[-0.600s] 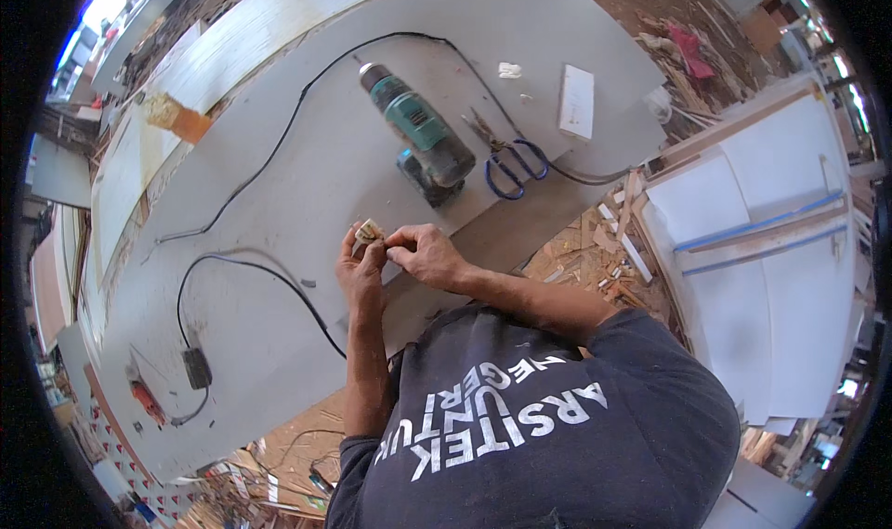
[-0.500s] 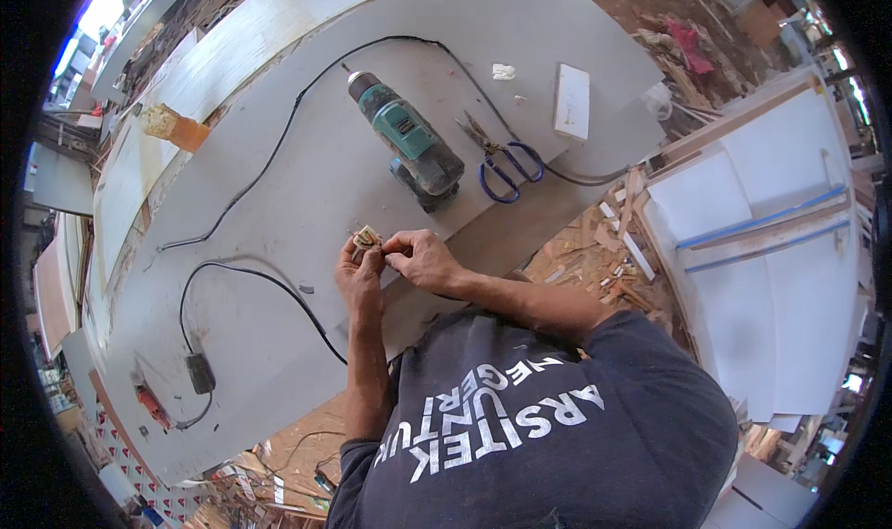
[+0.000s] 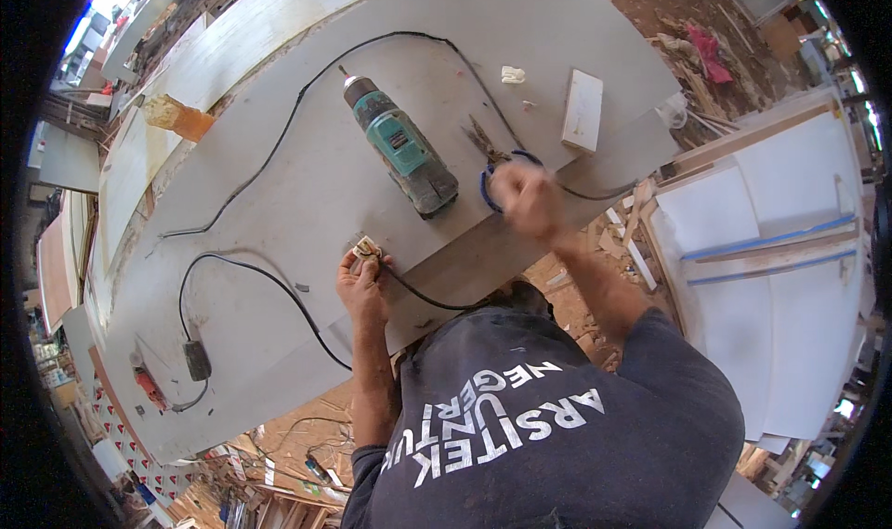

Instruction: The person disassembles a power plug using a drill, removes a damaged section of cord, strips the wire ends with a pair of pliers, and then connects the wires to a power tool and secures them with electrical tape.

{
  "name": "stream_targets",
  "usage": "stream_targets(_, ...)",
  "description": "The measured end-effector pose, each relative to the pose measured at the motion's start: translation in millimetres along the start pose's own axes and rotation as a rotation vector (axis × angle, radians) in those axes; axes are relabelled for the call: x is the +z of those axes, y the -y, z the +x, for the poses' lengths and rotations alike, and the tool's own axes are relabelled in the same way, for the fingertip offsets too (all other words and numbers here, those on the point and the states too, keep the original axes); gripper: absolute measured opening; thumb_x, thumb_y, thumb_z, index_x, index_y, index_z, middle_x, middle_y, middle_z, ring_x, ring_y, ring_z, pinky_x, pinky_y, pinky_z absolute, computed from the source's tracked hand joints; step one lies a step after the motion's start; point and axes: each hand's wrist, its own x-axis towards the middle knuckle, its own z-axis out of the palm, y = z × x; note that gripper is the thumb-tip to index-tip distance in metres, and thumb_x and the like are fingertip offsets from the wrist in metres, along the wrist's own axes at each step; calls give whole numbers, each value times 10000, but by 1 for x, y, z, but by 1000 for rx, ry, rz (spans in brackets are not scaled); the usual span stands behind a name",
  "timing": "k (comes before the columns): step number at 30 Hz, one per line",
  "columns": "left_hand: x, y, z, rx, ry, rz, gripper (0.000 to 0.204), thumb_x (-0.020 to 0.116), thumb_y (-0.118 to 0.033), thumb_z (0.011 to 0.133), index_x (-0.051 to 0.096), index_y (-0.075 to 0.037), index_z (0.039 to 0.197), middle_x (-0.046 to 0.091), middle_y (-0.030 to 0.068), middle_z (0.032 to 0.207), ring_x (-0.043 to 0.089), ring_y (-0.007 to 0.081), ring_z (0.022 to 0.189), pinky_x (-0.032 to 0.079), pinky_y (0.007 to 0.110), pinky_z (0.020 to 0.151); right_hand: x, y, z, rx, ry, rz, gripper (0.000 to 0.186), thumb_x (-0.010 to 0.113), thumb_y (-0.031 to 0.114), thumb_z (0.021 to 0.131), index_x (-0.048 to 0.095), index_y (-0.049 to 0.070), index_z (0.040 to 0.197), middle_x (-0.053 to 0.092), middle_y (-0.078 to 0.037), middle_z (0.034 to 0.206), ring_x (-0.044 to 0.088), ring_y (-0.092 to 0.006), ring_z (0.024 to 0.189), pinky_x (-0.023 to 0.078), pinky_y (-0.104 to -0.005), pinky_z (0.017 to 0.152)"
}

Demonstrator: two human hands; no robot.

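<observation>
My left hand [image 3: 363, 287] is closed around a small off-white electrical plug [image 3: 366, 248], pinched at the fingertips. A black cable [image 3: 429, 300] runs from the plug toward my body. My right hand [image 3: 527, 197], smeared by motion, is over the handles of the blue-handled scissors [image 3: 485, 144]. The scissors lie on the grey board with their blades pointing away from me; whether my fingers touch them cannot be told. Left of the scissors rests a green cordless drill [image 3: 401, 146], its bit toward the far side.
The large grey board [image 3: 269, 343] bears a long black cord [image 3: 295, 111], a cord with a dark inline box [image 3: 197, 360], a red-handled tool [image 3: 149, 388], a white block [image 3: 582, 111] and a small white piece [image 3: 512, 74]. Blue-striped white panels [image 3: 771, 250] stand at right, beside floor scraps.
My right hand has left the plug and moved right to the scissors' handles. My left hand still holds the plug, and the cable from it now shows.
</observation>
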Motion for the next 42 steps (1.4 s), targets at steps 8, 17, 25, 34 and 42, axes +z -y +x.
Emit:
stream_targets(8, 5, 1, 10, 73, -5, 34, 310, 614, -2, 942, 500, 15, 1230, 684, 126, 1049, 693, 193, 829, 583, 278, 714, -5, -112, 142, -36, -202, -483, 188, 558, 189, 908, 694, 67, 949, 662, -195, 928, 661, -397, 918, 540, -488, 814)
stream_targets(17, 8, -3, -3, 65, 3, 7, 293, 588, 5, 952, 561, 47, 1240, 687, 101, 1019, 684, 163, 826, 574, 272, 750, 0, -110, 118, -116, -141, -565, 178, 557, 174, 932, 693, 62, 961, 652, -207, 983, 647, -398, 926, 520, -488, 802)
stream_targets(25, -2, 10, 4, 23, 41, -45, 335, 585, -33, 971, 553, -4, 1303, 681, 88, 1078, 692, 164, 898, 585, 275, 744, -7, -104, 118, -88, -63, -547, 137, 595, 159, 931, 658, 41, 959, 646, -178, 990, 631, -373, 924, 507, -453, 799)
stream_targets(34, 12, -5, -8, 62, 49, -77, 539, 562, 7, 971, 356, 13, 1468, 673, 102, 1059, 682, 185, 881, 582, 295, 799, 36, 63, -40, -319, 58, 174, 68, 630, 92, 928, 595, 41, 956, 641, -109, 811, 626, -227, 702, 504, -348, 653)
stream_targets(42, 5, -3, -5, 17, 69, -174, 426, 583, -12, 967, 441, 14, 1367, 664, 97, 1061, 682, 190, 918, 593, 294, 791, 109, 65, -69, 23, 334, 395, 92, 625, 82, 909, 625, 11, 966, 663, -136, 841, 652, -235, 733, 517, -353, 668)
